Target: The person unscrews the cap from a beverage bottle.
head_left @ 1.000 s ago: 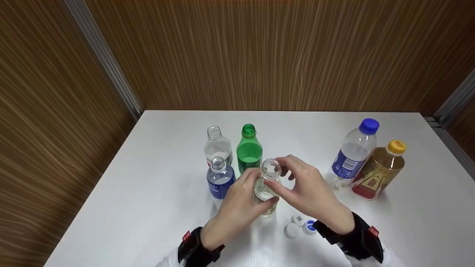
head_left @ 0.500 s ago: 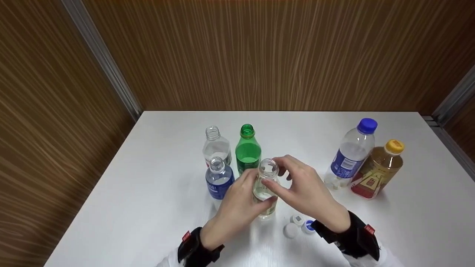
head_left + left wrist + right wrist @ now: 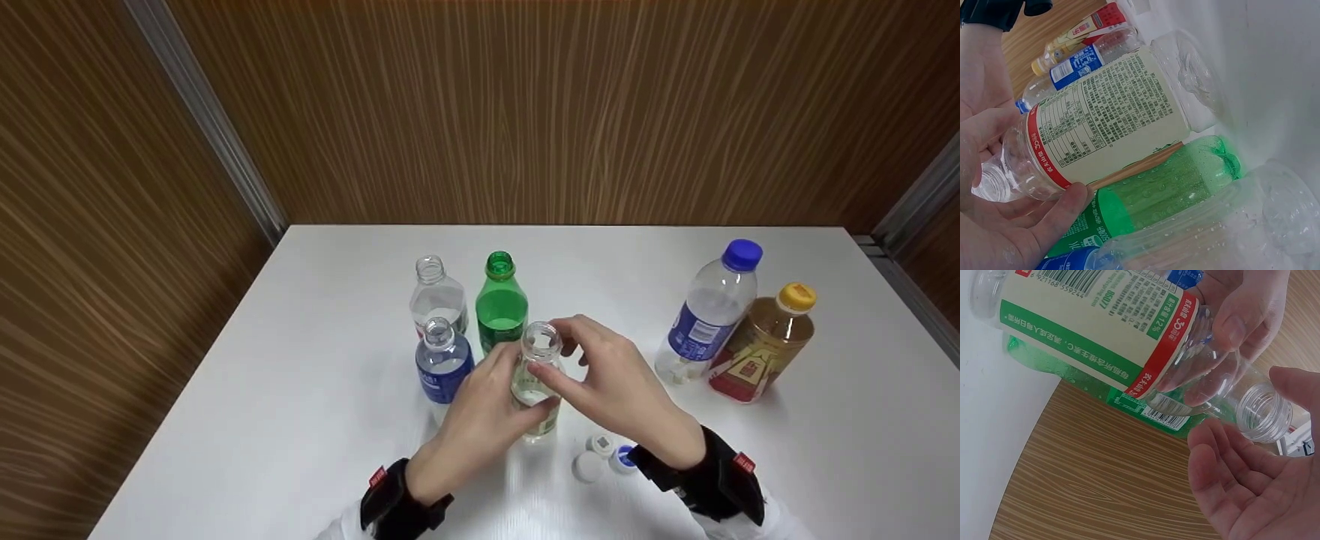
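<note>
Clear bottle [image 3: 538, 386], uncapped, stands upright on the white table with a cream label banded in red and green. My left hand [image 3: 484, 420] grips its upper body, thumb across the front in the head view. With fingers curled loosely around its neck, my right hand [image 3: 619, 375] stays at the bottle's mouth [image 3: 1266, 410]. Its thumb [image 3: 1296, 385] lies close against the threads in the right wrist view. Just beyond the bottle is an uncapped green bottle [image 3: 502, 307]. Left of my left hand stands a blue-labelled bottle [image 3: 444, 367], also uncapped.
Another clear uncapped bottle [image 3: 439, 300] is at the back left. A blue-capped bottle [image 3: 705, 322] and a yellow-capped drink bottle [image 3: 761, 349] stand on the right. Loose caps [image 3: 589, 466] lie below my right hand. Wood-grain panels [image 3: 525, 112] border the table [image 3: 262, 390].
</note>
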